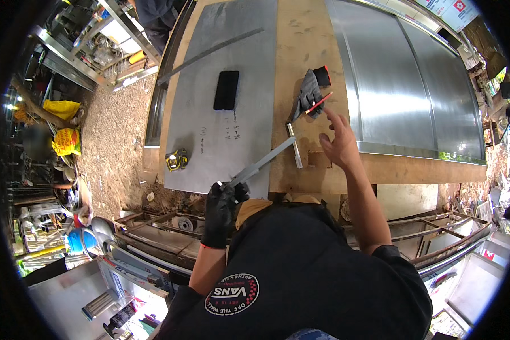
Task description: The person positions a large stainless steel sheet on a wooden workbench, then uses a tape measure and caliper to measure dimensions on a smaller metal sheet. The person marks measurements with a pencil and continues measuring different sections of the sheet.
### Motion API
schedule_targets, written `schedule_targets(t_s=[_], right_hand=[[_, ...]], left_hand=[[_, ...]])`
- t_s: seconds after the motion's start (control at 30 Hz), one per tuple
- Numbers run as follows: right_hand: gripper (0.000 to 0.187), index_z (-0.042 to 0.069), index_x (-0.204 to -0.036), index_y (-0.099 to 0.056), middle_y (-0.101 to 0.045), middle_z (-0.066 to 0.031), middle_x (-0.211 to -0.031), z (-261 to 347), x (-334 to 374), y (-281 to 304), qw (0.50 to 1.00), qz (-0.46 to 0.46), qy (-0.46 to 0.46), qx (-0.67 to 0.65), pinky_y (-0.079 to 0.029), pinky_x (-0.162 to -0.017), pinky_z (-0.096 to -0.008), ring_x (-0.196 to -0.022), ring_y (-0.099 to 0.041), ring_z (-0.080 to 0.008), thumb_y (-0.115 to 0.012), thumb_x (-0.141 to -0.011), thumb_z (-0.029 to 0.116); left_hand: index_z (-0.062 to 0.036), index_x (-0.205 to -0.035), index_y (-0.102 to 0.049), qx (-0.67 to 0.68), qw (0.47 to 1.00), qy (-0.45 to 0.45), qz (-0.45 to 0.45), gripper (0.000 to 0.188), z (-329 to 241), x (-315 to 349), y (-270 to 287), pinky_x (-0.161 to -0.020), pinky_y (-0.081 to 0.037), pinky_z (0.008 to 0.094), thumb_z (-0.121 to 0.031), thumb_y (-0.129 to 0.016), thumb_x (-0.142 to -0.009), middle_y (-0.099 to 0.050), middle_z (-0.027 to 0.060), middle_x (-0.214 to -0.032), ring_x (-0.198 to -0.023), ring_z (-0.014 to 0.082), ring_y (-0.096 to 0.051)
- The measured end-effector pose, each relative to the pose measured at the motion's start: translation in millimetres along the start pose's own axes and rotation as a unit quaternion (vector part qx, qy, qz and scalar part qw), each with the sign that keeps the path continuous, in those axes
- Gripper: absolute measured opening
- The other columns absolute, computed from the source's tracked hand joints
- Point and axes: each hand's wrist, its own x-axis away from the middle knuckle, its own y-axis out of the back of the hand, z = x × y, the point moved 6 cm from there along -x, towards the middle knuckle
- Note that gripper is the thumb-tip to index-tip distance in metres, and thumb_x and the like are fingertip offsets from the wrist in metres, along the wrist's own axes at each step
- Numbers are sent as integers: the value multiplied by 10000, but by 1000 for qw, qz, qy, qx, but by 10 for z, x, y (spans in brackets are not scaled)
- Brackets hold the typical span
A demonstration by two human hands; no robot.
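Marking step: left hand (221, 207) grasps square (266, 160) on sheet (221, 102); right hand (339, 141), released, must take pencil (319, 102).

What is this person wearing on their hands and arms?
The left hand wears a black glove with a thin red cuff edge. The right hand is bare. Both forearms are uncovered below the short black sleeves.

I see a long flat metal square (264, 161) lying diagonal across grey sheet edge w/ short leg on the wood, handle end gripped low-left, and a red pencil (319, 102) resting tilted atop a grey glove.
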Motion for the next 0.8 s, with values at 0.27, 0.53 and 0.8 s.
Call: schedule_targets(t_s=[0.27,0.53,0.8], right_hand=[[559,59,-1310,-601,-603,-198,-1265,581,581,-40,976,139,165,39,-461,-1020,-482,-1207,-551,-398,-703,-761,56],[483,45,-1275,-619,-718,-210,-1035,532,844,-503,954,291,-14,-64,-551,-837,-449,-960,-699,-388,-748,-821,146],[290,19,-1122,-593,-620,-43,-843,168,944,-517,939,254,-113,-203,-477,-687,-310,-751,-560,-129,-708,-862,78]], left_hand=[[-30,-956,-618,-88,990,58,96,38,14,-104,-657,-748,-531,299,-58,-626,-981,-700,75,-904,-816,154,-661],[-11,-1036,-647,24,993,66,94,140,125,-25,-582,-776,-528,291,-140,-594,-1022,-682,57,-908,-863,134,-643],[27,-1164,-569,-106,994,-8,12,436,614,275,230,-797,-549,345,-216,-782,-871,-581,111,-1004,-880,198,-610]])
